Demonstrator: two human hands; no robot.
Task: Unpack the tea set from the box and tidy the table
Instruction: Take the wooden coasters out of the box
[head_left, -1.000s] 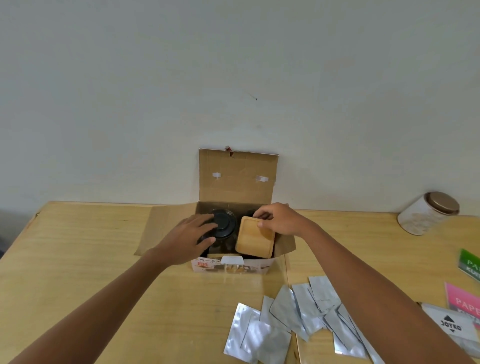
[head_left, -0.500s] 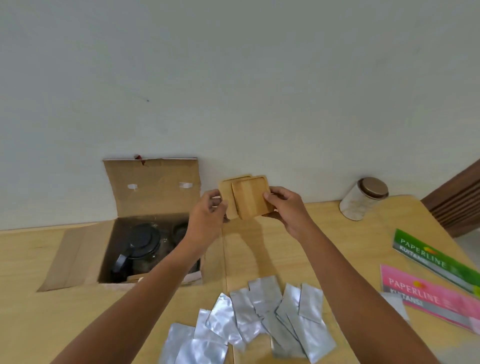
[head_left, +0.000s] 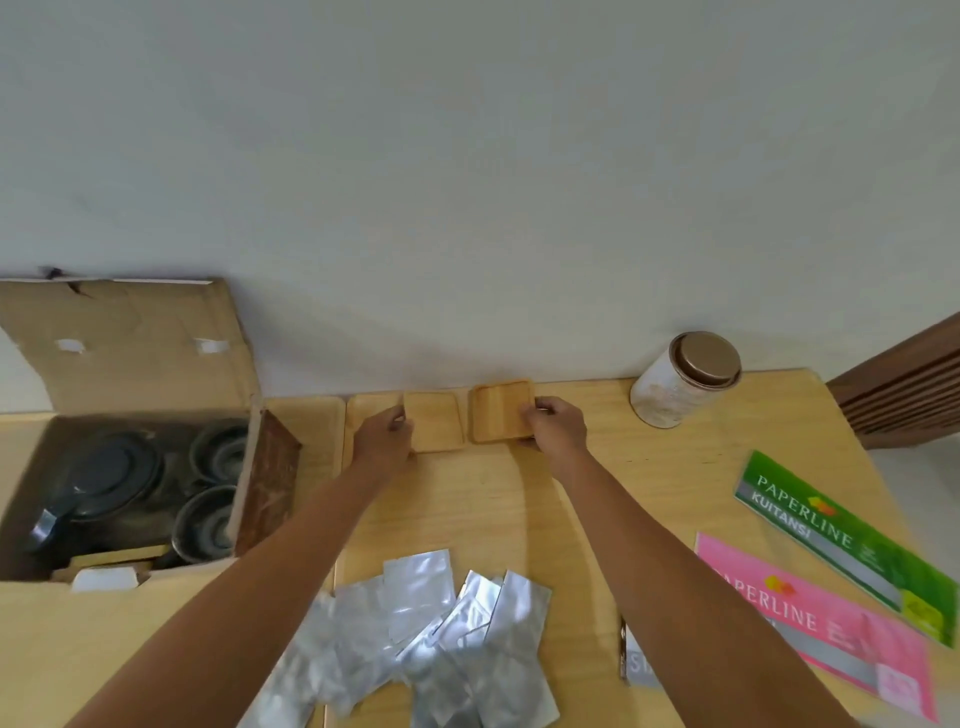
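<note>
Grip of the right hand (head_left: 553, 423): fingers curled over the right edge of the right wooden coaster (head_left: 500, 412), pinching it as it lies flat, or very nearly so, on the desk (head_left: 597, 499) near the far edge. Grip of the left hand (head_left: 385, 436): fingers closed on the left edge of the left wooden coaster (head_left: 435, 420), which lies level with the first. The two square coasters sit side by side, just apart, each with its free edge facing the other, so each hand holds the outer side of its own piece.

Outward to the left stands the open cardboard box (head_left: 124, 353), at the desk's far left. Inside it lie a dark teapot (head_left: 101, 475) and two dark cups (head_left: 215, 486), not yet unpacked. The box lies left of both grips, and the left hand is clearly nearer; a reach for the teapot would probably fall to it.

At the near edge lies a loose heap of silver foil sachets (head_left: 441, 634). A lidded jar (head_left: 683, 379) stands toward the far right corner, and pink and green paper pads (head_left: 831, 587) lie along the right edge.
</note>
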